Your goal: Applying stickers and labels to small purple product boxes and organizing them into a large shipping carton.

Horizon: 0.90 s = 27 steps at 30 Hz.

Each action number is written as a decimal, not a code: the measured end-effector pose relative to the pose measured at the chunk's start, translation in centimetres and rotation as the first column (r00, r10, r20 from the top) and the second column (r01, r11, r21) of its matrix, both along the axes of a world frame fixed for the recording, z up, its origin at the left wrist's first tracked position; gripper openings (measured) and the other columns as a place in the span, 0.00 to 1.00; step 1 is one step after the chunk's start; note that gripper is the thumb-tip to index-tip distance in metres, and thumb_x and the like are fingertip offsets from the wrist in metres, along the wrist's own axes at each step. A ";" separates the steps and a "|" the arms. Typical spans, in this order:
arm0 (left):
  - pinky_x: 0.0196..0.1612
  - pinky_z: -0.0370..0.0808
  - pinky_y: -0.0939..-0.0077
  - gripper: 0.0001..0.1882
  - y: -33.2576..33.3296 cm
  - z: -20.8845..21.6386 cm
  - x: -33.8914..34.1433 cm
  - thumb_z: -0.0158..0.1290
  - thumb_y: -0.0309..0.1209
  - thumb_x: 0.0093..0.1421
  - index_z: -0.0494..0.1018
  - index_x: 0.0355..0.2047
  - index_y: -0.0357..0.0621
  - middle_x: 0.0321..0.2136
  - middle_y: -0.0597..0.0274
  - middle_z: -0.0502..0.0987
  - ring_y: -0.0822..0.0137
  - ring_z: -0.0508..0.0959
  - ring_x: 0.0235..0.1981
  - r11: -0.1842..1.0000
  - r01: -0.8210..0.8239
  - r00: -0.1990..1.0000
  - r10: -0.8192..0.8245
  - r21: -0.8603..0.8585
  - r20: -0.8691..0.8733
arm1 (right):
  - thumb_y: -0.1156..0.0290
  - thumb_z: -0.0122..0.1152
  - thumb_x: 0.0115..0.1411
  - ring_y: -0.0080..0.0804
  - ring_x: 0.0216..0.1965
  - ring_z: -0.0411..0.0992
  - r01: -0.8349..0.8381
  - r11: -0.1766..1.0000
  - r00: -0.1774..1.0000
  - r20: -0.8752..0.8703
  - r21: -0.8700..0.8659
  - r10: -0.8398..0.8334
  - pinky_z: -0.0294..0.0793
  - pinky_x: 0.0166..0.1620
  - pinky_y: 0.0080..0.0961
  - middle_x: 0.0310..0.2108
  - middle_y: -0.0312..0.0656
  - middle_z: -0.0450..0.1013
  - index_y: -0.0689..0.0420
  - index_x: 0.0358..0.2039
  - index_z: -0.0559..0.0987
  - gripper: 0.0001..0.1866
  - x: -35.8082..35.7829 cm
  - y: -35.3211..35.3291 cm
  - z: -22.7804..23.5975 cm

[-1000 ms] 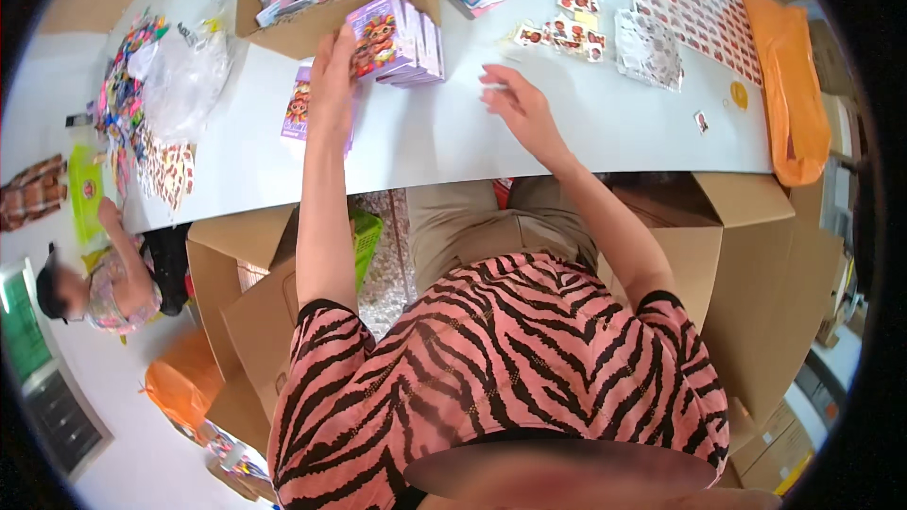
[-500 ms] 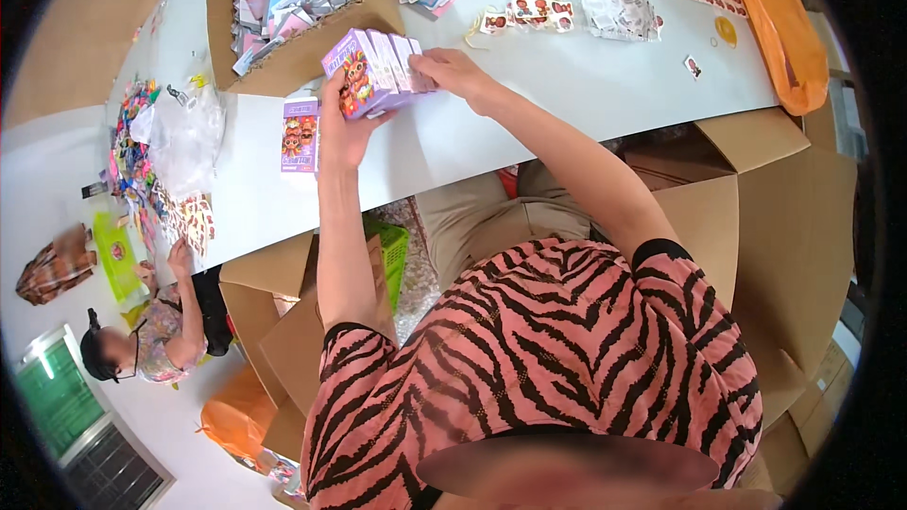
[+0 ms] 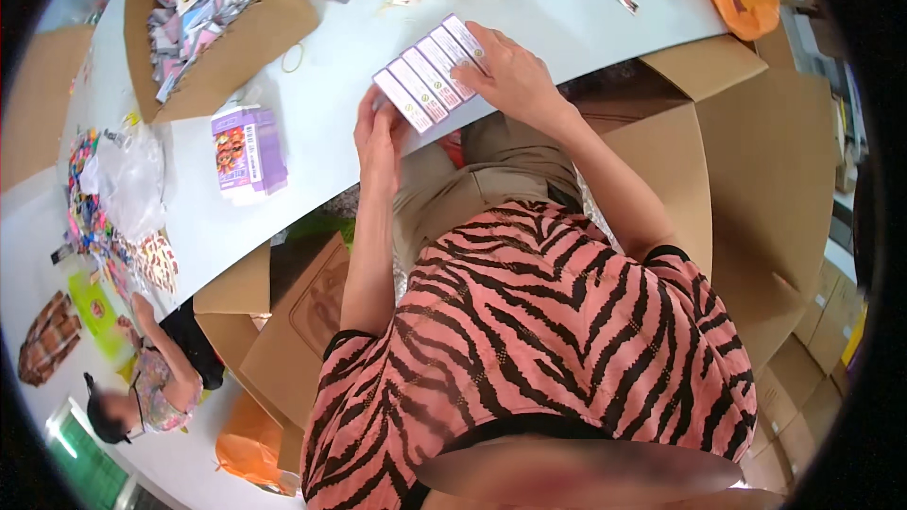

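Between my two hands is a row of several slim purple-and-white card boxes, pressed side by side with their narrow white faces up. My left hand closes on the row's left end, its fingers partly hidden by the boxes. At the other end, my right hand grips with the thumb over the top and the fingers along the far side. The row is at the table's front edge. Left of my left hand, purple boxes with a cartoon print lie on the table.
An open carton full of small cards stands at the back left. Near it are a rubber band and a clear plastic bag. Large open cartons flank me below the table. A co-worker sits at far left.
The row of boxes has moved right and nearer to me, turning from printed front to narrow white faces. My right hand now wraps its end. The whole view has shifted.
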<state>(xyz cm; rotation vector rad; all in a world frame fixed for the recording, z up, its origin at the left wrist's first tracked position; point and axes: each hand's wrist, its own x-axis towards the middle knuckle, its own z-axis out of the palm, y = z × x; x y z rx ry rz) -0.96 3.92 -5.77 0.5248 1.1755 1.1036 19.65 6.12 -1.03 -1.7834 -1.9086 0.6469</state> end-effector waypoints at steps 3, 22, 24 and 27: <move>0.50 0.72 0.71 0.24 0.0 0.6 0.3 0.47 0.28 0.63 0.60 0.59 0.38 0.49 0.53 0.71 0.67 0.73 0.44 0.960 0.116 0.890 0.013 0.253 -0.456 | 0.53 0.58 0.57 0.48 0.40 0.75 -0.010 0.999 0.998 0.060 0.037 0.008 0.74 0.43 0.39 0.44 0.53 0.73 0.62 0.58 0.63 0.34 0.3 -0.5 0.0; 0.53 0.71 0.68 0.45 2.3 1.1 -3.3 0.65 0.25 0.42 0.58 0.61 0.43 0.55 0.51 0.67 0.58 0.72 0.52 0.685 0.696 0.531 -0.290 0.215 -0.796 | 0.53 0.63 0.53 0.51 0.52 0.66 -0.209 0.973 0.978 0.043 0.096 0.206 0.65 0.55 0.41 0.52 0.55 0.66 0.58 0.62 0.58 0.42 1.2 -0.1 0.0; 0.57 0.67 0.66 0.50 2.6 1.9 -2.5 0.68 0.28 0.38 0.56 0.63 0.45 0.58 0.49 0.63 0.55 0.67 0.56 0.624 0.742 0.451 -0.198 0.242 -0.870 | 0.53 0.64 0.52 0.52 0.53 0.65 -0.260 0.964 0.964 0.069 0.059 0.256 0.64 0.56 0.40 0.52 0.54 0.65 0.56 0.63 0.58 0.42 1.4 0.8 0.0; 0.63 0.59 0.62 0.59 3.1 3.1 -0.7 0.71 0.33 0.33 0.50 0.65 0.47 0.63 0.46 0.52 0.50 0.57 0.63 0.504 0.817 0.410 -0.165 0.281 -0.897 | 0.48 0.66 0.48 0.54 0.54 0.64 -0.411 0.912 0.911 -0.012 0.009 0.411 0.65 0.56 0.42 0.54 0.56 0.63 0.51 0.62 0.59 0.45 1.6 2.1 -0.1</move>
